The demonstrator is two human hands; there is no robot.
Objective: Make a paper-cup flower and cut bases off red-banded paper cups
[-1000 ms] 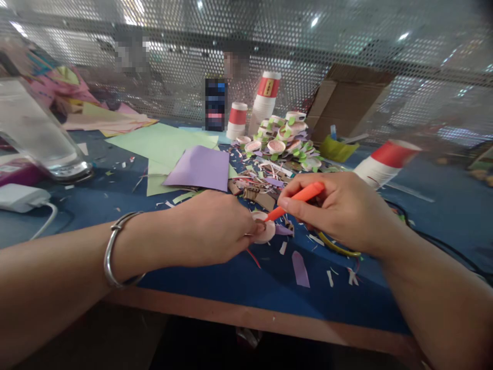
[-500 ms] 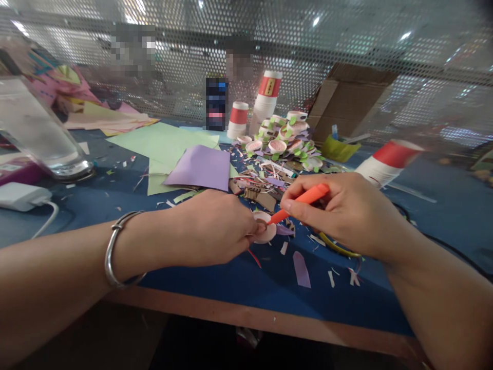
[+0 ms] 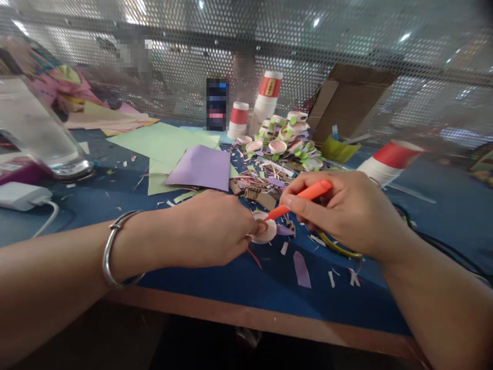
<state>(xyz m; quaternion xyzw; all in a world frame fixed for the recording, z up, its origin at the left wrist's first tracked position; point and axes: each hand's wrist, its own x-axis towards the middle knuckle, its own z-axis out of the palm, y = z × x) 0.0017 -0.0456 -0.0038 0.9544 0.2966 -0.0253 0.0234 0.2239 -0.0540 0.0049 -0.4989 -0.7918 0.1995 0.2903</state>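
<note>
My left hand is closed, its fingertips pinching a small pale round disc against the blue table. A metal bangle circles that wrist. My right hand grips an orange marker, and the marker's tip touches the top of the disc beside my left fingertips. Paper scraps, among them a purple strip, lie on the table just in front of both hands.
A purple sheet lies over green paper. Behind is a pile of decorated cup discs, stacked red-and-white paper cups, a tipped cup, a cardboard box, a glass and a white charger. A mesh screen backs the table.
The marker tip has shifted slightly over the disc. My left hand keeps its hold in the same place.
</note>
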